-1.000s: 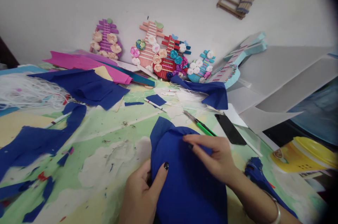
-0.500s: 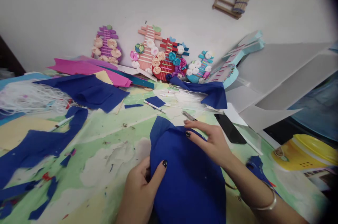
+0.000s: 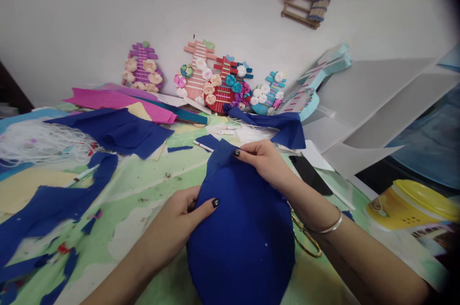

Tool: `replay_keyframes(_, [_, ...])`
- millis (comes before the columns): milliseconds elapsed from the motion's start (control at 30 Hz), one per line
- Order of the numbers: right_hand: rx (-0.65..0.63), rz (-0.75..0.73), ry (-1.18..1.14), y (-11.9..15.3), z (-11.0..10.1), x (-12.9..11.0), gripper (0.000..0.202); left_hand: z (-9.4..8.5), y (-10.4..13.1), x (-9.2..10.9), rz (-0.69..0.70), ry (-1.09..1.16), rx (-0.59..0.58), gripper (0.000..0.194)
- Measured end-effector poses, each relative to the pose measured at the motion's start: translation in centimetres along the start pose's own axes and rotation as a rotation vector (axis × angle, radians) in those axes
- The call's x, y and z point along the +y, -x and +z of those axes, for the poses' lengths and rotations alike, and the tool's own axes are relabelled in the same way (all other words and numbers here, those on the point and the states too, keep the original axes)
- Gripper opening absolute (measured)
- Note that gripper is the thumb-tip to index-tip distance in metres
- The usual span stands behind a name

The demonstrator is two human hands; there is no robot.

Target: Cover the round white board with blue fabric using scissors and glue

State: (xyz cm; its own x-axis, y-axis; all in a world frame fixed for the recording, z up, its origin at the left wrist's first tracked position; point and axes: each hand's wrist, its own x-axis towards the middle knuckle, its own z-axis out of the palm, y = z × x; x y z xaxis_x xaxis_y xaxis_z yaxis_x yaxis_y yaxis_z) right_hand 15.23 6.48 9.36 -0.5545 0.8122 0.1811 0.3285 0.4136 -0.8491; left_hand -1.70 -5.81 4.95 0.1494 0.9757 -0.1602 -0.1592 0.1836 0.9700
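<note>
A rounded shape covered in dark blue material is held up in front of me, a loose flap standing at its upper left. My left hand grips its left edge, thumb on the front and the other fingers behind. At the top edge my right hand pinches the blue material between thumb and fingers. Gold-handled scissors lie beside the shape, under my right forearm, their blades hidden.
Blue scraps and white strings cover the left side. Flower-decorated lute-shaped crafts lean on the wall. A black phone and a yellow-lidded tub are on the right.
My right hand has moved left along the top edge to the flap. The blue shape has shifted left and up with my left hand, and the gold scissor handles show more.
</note>
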Motion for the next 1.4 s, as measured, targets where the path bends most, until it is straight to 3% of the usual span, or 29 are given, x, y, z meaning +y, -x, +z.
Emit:
replay_keyframes(200, [0.04,0.028,-0.123,1.4,0.3,0.1,0.033,-0.1,0.0,-0.3,0.016,-0.087,0.031,0.032])
replay_keyframes(500, [0.202,-0.214,0.123,2.9,1.9,2.8,0.023,-0.1,-0.3,-0.6,0.032,-0.087,-0.013,0.03])
replay_keyframes(700, [0.119,-0.262,0.146,4.0,2.8,4.0,0.035,-0.2,-0.9,-0.7,-0.01,-0.114,-0.031,0.027])
replay_keyframes(867, [0.104,-0.19,0.232,5.4,3.5,4.5,0.034,-1.0,-1.8,-0.9,-0.055,-0.274,0.025,0.029])
replay_keyframes(1000, [0.109,-0.301,0.341,7.3,3.8,4.1,0.041,-2.4,-3.4,-0.5,-0.122,-0.265,0.051,0.036])
replay_keyframes(1167, [-0.08,-0.455,0.442,9.9,3.8,2.9,0.045,-3.5,-7.3,0.2,-0.169,-0.213,-0.038,0.046])
replay_keyframes(1300, [-0.279,-0.427,0.484,10.5,3.7,2.5,0.047,-3.2,-10.3,0.5,-0.166,-0.243,-0.165,0.043])
replay_keyframes(1400, [-0.351,-0.409,0.496,10.4,3.6,2.3,0.049,-2.7,-11.5,0.4,-0.156,-0.285,-0.249,0.046])
